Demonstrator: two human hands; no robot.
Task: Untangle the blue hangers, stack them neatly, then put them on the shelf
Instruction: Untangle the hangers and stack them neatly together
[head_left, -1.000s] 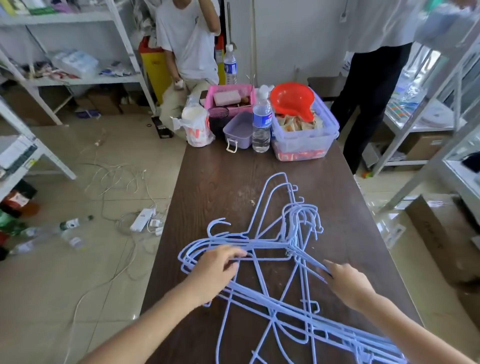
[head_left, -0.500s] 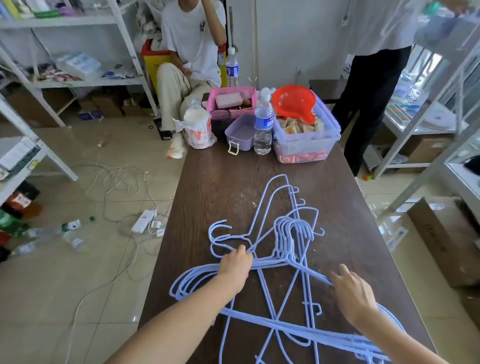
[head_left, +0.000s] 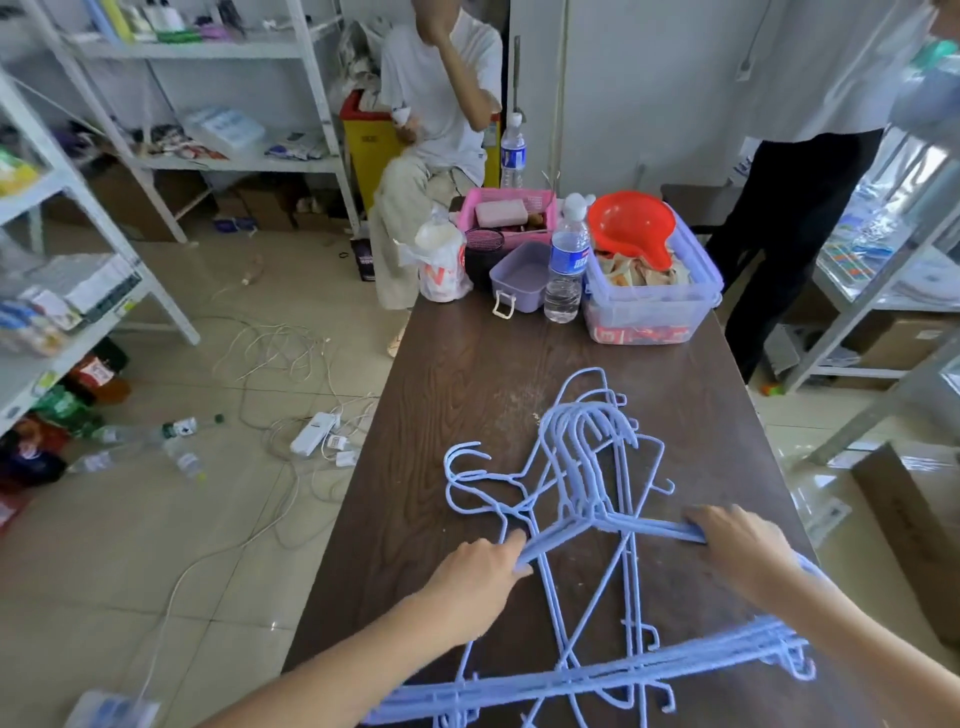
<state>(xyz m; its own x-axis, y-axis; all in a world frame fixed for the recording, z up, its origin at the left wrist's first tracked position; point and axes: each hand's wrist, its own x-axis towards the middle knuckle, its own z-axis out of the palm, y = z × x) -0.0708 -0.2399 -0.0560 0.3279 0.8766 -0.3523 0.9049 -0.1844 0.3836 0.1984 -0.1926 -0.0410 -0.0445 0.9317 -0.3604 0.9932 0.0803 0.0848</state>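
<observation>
Several light blue hangers (head_left: 587, 467) lie tangled on the dark wooden table (head_left: 467, 374). A bunch of them has its hooks together, pointing away from me. My left hand (head_left: 475, 571) grips the left shoulder of that bunch. My right hand (head_left: 737, 551) grips its right shoulder. Two loose hooks (head_left: 462, 467) stick out to the left. More hangers (head_left: 597, 680) lie crosswise near the table's front edge, partly under my forearms. White metal shelves stand at the left (head_left: 62, 291), back left (head_left: 218, 52) and right (head_left: 883, 301).
At the table's far end stand a clear bin (head_left: 649, 306) with a red scoop, a water bottle (head_left: 566, 270), a purple box, a pink basket and a plastic bag. One person sits behind the table; another stands at the right. Cables and bottles litter the floor at left.
Both hands moved onto the shoulders of one bunch of hangers and closed on it. The hooks of that bunch have drawn together and the bunch now sits straighter on the table.
</observation>
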